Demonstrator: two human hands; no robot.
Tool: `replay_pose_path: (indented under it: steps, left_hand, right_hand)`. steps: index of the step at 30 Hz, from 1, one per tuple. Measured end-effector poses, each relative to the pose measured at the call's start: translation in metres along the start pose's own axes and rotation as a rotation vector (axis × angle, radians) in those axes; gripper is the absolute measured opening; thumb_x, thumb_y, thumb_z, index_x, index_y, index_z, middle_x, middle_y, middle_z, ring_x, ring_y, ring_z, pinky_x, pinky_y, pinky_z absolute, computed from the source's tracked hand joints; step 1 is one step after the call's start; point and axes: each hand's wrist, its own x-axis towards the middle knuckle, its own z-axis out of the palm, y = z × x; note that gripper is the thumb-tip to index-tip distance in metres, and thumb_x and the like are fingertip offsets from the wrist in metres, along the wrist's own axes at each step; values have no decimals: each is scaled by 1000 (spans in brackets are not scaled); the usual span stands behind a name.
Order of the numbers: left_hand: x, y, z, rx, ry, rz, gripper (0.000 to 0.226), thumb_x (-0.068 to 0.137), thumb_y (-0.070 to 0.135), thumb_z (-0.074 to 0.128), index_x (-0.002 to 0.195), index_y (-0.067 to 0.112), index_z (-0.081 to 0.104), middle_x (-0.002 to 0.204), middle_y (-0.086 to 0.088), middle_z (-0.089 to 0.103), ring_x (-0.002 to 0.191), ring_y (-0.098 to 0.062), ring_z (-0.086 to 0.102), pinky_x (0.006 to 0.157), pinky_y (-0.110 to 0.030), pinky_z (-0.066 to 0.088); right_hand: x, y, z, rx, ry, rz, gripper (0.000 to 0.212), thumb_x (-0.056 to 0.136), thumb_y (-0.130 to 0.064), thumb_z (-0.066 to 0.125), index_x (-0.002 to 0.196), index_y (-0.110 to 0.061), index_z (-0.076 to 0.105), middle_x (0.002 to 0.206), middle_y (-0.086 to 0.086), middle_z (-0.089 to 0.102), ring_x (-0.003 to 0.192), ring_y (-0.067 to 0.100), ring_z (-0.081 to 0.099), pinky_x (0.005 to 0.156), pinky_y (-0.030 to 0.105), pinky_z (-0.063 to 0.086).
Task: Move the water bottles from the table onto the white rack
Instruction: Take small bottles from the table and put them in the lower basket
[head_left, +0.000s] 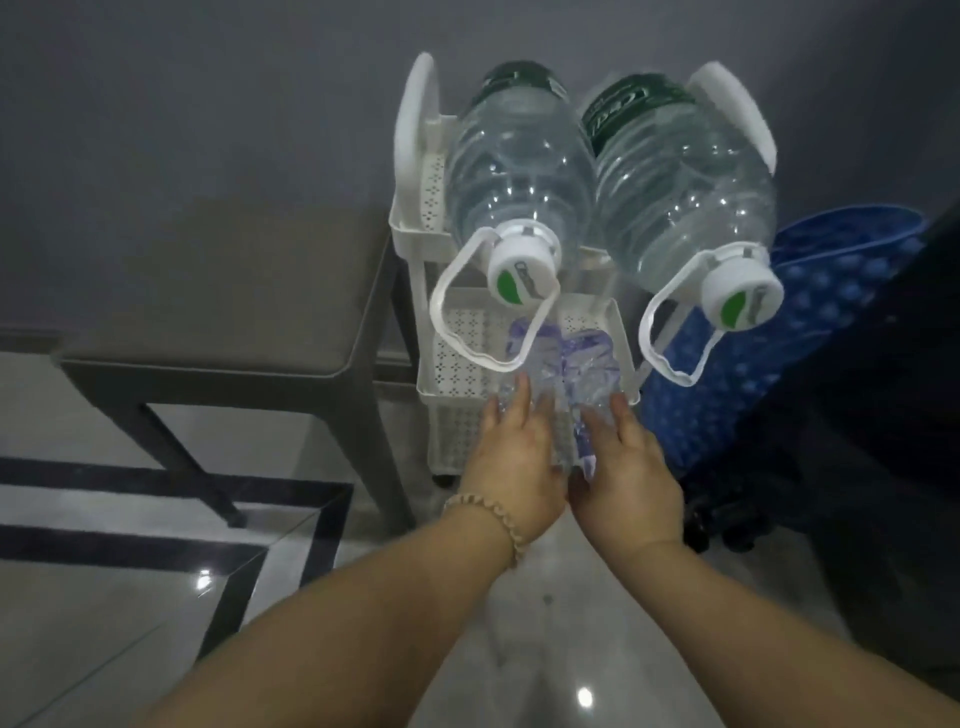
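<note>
Two bare forearms reach fwd from the bottom edge, hands side by side at the front of a rack. L hand, w/ a bead bracelet at the wrist, lays near-straight fingers along a cluster of small clear water bottles w/ purple labels. R hand does likewise on the cluster's other side, fingers spread and only slightly bent. Thumbs are hidden, so whether either wraps underneath can't be told.

Far L, a dark table stands on glossy tiled floor w/ black stripes, just beside the white rack. On the rack's top tier, L water jug and R water jug lie tilted side by side, touching, w/ white caps and loop handles toward the camera and dark green labels at the far ends. The small bottles sit partly in the perforated tier below, near ends sticking out over its front rim under the hands. At R, a blue bumpy mat shows just beside the rack.
</note>
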Motion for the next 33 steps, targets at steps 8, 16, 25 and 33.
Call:
replay_pose_path:
  steps: [8, 16, 25, 33]
  left_hand:
    - [95, -8, 38, 80, 196, 78, 73, 81, 21, 56, 146, 16, 23, 156, -11, 13, 138, -35, 21, 114, -42, 21]
    - [132, -18, 49, -91, 226, 43, 52, 84, 26, 54, 134, 23, 41, 140, -1, 43, 124, -28, 45, 101, -41, 41]
    - [122, -22, 43, -124, 19, 85, 63, 75, 36, 49, 135, 20, 44, 145, -12, 34, 129, -29, 39, 107, -39, 35]
    - [88, -27, 72, 45, 325, 347, 68, 79, 12, 60, 140, -1, 33, 148, -23, 31, 139, -29, 17, 109, -26, -7]
  right_hand:
    - [81, 21, 35, -32, 142, -24, 57, 87, -25, 59, 139, -27, 35, 153, 4, 17, 125, 27, 39, 92, 39, 47]
    - [104, 19, 36, -50, 160, -43, 27, 86, -13, 56, 111, -19, 57, 128, 11, 41, 104, 32, 53, 77, 42, 53]
    - [108, 35, 39, -90, -18, -152, 57, 79, -32, 61, 132, -20, 45, 139, 9, 37, 131, 30, 30, 96, 43, 42]
    - [91, 45, 59, -176, 188, -289, 65, 86, -22, 60, 144, -19, 30, 154, 11, 24, 140, 31, 20, 114, 42, 24]
